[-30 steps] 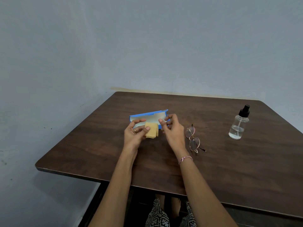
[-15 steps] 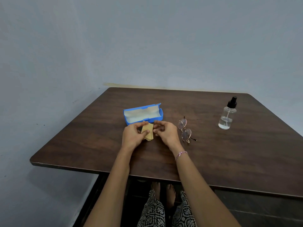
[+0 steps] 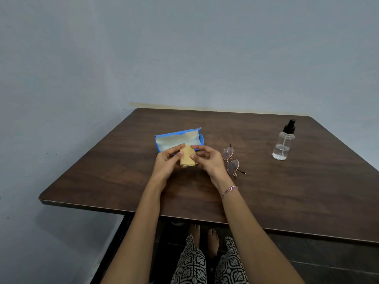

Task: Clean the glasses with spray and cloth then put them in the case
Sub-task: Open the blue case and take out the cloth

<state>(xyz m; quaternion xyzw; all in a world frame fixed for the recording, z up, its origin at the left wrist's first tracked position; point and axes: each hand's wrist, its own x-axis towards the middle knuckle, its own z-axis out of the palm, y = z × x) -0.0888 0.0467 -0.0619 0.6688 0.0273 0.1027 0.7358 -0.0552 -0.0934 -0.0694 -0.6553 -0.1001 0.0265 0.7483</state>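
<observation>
A folded yellow cloth (image 3: 187, 156) is pinched between my left hand (image 3: 166, 163) and my right hand (image 3: 208, 160), just above the table. Behind them lies the blue glasses case (image 3: 178, 138), open, with a pale lining; my fingers hide part of its front wall. Round thin-framed glasses (image 3: 231, 160) lie folded on the table right beside my right hand, apart from it. A clear spray bottle (image 3: 284, 141) with a black pump top stands upright farther right.
The dark wooden table (image 3: 287, 191) has its near edge across the lower frame and its left corner at the lower left. A grey wall stands behind and to the left. My patterned trousers and bare feet show under the table.
Both hands drew the cloth from in front of the case toward me and now pinch it at both sides. The view tilted downward.
</observation>
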